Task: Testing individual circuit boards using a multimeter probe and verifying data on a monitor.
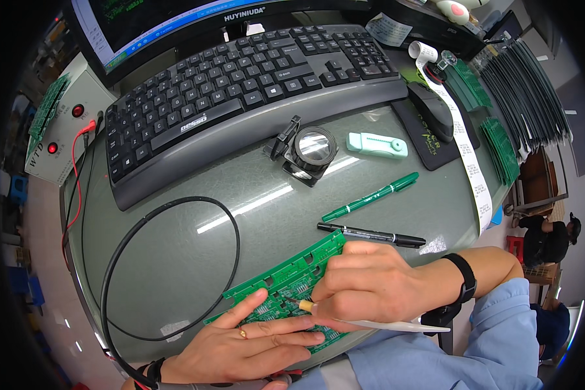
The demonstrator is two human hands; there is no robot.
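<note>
A green circuit board [274,276] lies slantwise near the front edge of the table. My left hand [240,344] holds it, with the fingers spread over its face and the thumb below its near edge. A grey tool handle [205,386] with a thick black cable shows under my left hand; I cannot make out its working end. In the closed fingers of my right hand [364,283] is a slim pen-like tool [307,306] with a thin dark tip, a yellow collar and a whitish tapered tail. Its tip meets the board beside my left fingers.
Beyond the board lie a black marker [370,234], a green marker [370,197], a mint-coloured cutter [377,145] and a magnifier [314,147]. A keyboard [253,97] and a mouse [430,114] stand farther back. The black cable [237,240] loops at left; boards [500,149] stand at right.
</note>
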